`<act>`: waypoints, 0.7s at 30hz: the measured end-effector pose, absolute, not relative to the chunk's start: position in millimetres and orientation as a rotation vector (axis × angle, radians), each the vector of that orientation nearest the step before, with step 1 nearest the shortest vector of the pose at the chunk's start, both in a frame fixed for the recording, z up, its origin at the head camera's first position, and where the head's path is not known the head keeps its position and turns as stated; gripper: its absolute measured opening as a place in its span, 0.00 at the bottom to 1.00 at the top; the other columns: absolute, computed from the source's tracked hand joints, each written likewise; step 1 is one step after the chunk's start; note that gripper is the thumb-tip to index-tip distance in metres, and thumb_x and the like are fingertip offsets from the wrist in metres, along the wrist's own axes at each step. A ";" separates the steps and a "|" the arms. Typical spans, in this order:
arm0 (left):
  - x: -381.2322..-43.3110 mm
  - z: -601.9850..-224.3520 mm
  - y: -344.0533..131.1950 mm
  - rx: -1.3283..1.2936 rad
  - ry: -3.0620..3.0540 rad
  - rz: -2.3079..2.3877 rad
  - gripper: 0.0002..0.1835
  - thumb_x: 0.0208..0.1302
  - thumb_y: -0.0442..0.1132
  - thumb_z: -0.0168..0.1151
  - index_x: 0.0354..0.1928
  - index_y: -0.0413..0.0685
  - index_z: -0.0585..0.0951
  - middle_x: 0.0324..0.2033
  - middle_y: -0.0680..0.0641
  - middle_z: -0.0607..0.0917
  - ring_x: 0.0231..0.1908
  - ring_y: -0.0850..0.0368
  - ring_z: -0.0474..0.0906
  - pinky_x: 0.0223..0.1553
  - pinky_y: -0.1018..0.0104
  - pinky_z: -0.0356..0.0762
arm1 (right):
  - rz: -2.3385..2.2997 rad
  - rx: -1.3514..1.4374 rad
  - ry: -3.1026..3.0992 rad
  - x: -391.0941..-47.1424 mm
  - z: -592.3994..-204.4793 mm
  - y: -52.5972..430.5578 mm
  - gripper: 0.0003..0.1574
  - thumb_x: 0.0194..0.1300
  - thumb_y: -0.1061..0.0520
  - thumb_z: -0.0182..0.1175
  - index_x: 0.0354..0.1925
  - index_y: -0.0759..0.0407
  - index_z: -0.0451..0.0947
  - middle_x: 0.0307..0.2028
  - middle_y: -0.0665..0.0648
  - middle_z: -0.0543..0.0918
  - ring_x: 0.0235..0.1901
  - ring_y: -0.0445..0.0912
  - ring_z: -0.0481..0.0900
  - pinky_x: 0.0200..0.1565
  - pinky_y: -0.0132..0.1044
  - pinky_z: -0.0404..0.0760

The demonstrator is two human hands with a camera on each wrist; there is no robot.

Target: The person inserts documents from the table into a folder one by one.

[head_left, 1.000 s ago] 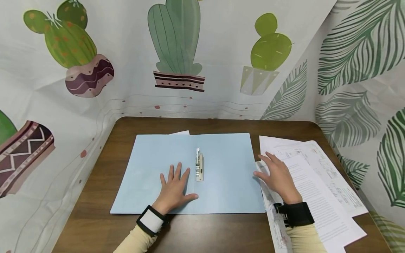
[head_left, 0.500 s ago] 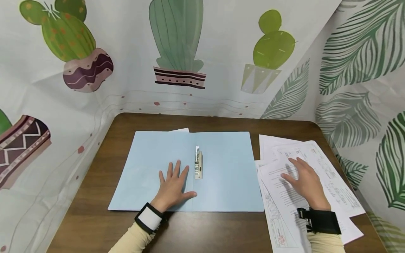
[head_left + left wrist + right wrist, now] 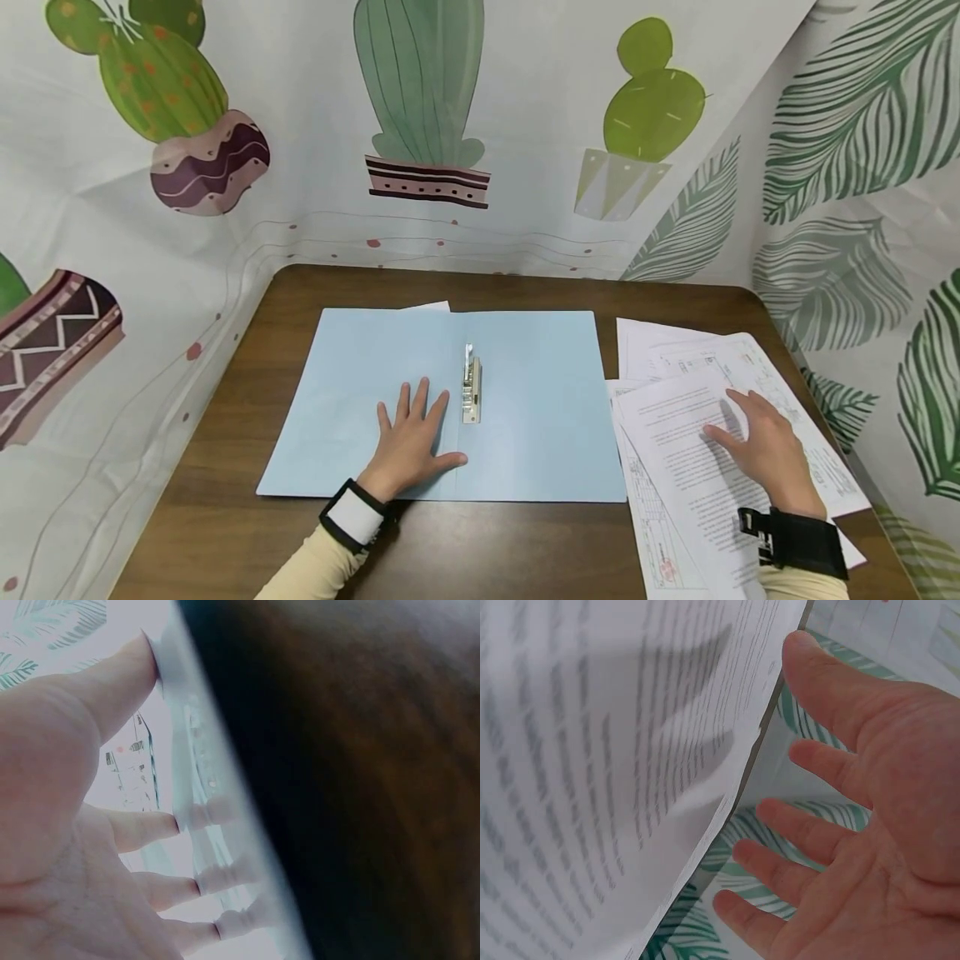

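Note:
A light blue file folder (image 3: 543,375) lies spread flat on the table, with a metal lever clip (image 3: 471,390) beside its fold. My left hand (image 3: 408,450) rests on the left cover with its fingers spread; in the left wrist view, the fingertips (image 3: 191,889) touch the smooth cover. Over the printed sheets at the right is my right hand (image 3: 768,454), holding nothing. Its fingers are extended and slightly bent, and they cast a shadow on the top sheet of text (image 3: 686,446). The right wrist view shows the fingers (image 3: 795,832) apart from the paper (image 3: 592,765).
Several loose sheets with drawings and tables (image 3: 783,392) lie overlapped under and around the text sheet, close to the table's right edge. A white paper corner (image 3: 431,307) pokes out behind the folder. Patterned cloth (image 3: 525,233) hangs behind the brown table (image 3: 510,546).
My right hand has moved right, from the folder's right edge to above the middle of the sheets, and the text sheet shows more fully. The left hand has stayed on the folder.

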State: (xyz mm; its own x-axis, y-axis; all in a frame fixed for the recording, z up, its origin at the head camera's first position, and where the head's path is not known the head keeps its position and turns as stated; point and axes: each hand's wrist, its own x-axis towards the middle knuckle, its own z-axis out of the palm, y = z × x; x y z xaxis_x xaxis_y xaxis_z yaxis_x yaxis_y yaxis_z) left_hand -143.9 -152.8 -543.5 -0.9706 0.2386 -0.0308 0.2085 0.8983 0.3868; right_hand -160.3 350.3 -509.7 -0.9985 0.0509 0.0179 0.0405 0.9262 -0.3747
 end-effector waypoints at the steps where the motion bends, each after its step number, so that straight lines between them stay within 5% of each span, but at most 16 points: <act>1: -143.9 -543.8 -152.7 0.354 2.985 0.590 0.56 0.51 0.66 0.77 0.75 0.42 0.68 0.77 0.29 0.56 0.76 0.23 0.44 0.63 0.16 0.39 | 0.589 -0.075 -3.058 -160.1 -510.0 352.1 0.48 0.62 0.53 0.73 0.69 0.74 0.64 0.67 0.85 0.61 0.65 0.81 0.59 0.59 0.77 0.58; 21: -144.7 -542.1 -152.4 0.335 2.974 0.583 0.55 0.51 0.65 0.76 0.76 0.43 0.68 0.77 0.30 0.56 0.76 0.25 0.43 0.64 0.17 0.39 | 0.584 -0.128 -3.158 -161.3 -515.6 361.9 0.55 0.56 0.53 0.76 0.71 0.74 0.60 0.66 0.87 0.61 0.64 0.83 0.57 0.59 0.78 0.56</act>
State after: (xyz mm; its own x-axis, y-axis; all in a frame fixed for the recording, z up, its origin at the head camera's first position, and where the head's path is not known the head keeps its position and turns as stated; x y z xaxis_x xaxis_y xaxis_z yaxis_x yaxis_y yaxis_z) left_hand -144.7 -152.4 -542.1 -0.9717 0.2314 -0.0483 0.1961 0.9031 0.3821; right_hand -161.3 361.9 -515.6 -0.9942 0.0647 -0.0857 0.0910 0.9310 -0.3535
